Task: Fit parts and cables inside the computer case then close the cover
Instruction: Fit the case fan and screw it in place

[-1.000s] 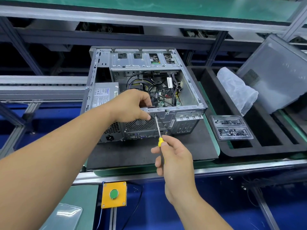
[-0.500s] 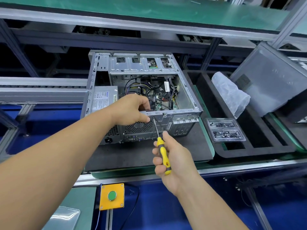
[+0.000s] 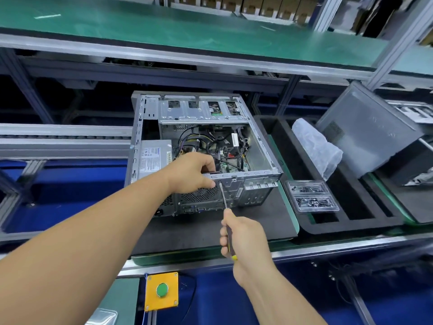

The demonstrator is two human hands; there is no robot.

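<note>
Computer case (image 3: 262, 146): lies on its side on a black foam pad (image 3: 257, 221) on the counter (image 3: 351, 248), open side up and rear panel toward the person, so the interior and the rear screw points are both within reach.
Left hand (image 3: 192, 172): grips the top edge of the rear panel, thumb on the outer face above the fan grille (image 3: 199, 195), fingers curled over the rim into the case. In my judgement it steadies the case and holds a part in place from inside.
Right hand (image 3: 243, 235): wrapped around the yellow handle of a screwdriver (image 3: 223, 195); the shaft slants up to the rear panel just beside the left thumb, the likely fastening point.
Screw tray (image 3: 311, 195): clear plastic, two compartments of small dark fasteners, just right of the case, near the working hand.
Side cover (image 3: 365, 137): grey panel leaning upright well to the right, not yet fitted.
Plastic bag (image 3: 316, 144): crumpled in the black foam tray (image 3: 351, 219) beside the cover.
Hidden: the screwdriver tip and any screw cannot be made out; the left fingertips and whatever they press are behind the rim.
Unclear: cables (image 3: 206, 139) and board are a tangle, and seating cannot be judged. The power supply (image 3: 152, 158) label is unreadable.
Cut off: further equipment at the right edge.
</note>
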